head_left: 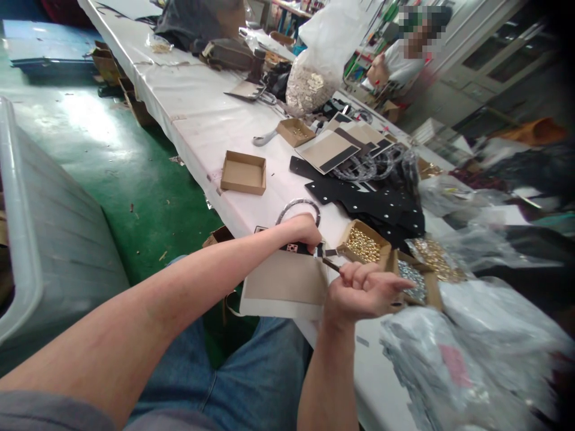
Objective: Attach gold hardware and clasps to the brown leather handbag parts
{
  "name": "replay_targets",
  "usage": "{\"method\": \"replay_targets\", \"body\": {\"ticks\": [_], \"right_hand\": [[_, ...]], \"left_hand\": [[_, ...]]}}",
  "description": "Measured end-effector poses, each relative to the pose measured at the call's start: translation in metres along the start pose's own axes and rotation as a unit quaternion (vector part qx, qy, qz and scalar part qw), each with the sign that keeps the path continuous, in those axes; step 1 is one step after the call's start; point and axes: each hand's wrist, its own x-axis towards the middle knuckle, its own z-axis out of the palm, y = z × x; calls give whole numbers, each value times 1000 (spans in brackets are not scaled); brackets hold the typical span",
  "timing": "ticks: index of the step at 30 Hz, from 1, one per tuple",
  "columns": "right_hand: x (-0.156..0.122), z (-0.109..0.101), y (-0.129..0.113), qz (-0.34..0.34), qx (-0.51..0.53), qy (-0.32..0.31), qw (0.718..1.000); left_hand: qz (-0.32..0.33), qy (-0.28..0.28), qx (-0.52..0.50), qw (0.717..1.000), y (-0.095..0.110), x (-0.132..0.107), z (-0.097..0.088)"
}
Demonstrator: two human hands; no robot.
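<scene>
My left hand (305, 230) is curled over a small black piece at the far edge of a brown cardboard card (285, 281) that lies on the white table (202, 114). My right hand (363, 290) is closed in a fist around a thin dark tool (331, 264) whose tip points toward the left hand. A small box of gold studs (362, 244) stands just beyond both hands, and a box of silver studs (415, 281) sits to its right.
Black punched pieces (372, 203), tan cards (330, 149) and clear rings lie further back. An empty cardboard box (244, 172) stands at the table's left edge. Plastic bags (458, 353) crowd the right. Another person (399, 57) sits at the far end. A green floor lies to the left.
</scene>
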Motion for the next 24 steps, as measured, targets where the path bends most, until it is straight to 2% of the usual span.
{"method": "replay_targets", "body": {"ticks": [4, 12, 24], "right_hand": [[-8, 7, 4, -5, -10, 9, 1000], [-17, 22, 5, -21, -56, 42, 997], [-9, 26, 22, -37, -79, 3, 996]], "left_hand": [[12, 6, 44, 999, 1, 2, -1], [15, 12, 35, 999, -1, -1, 1], [18, -6, 11, 1000, -1, -1, -1]]}}
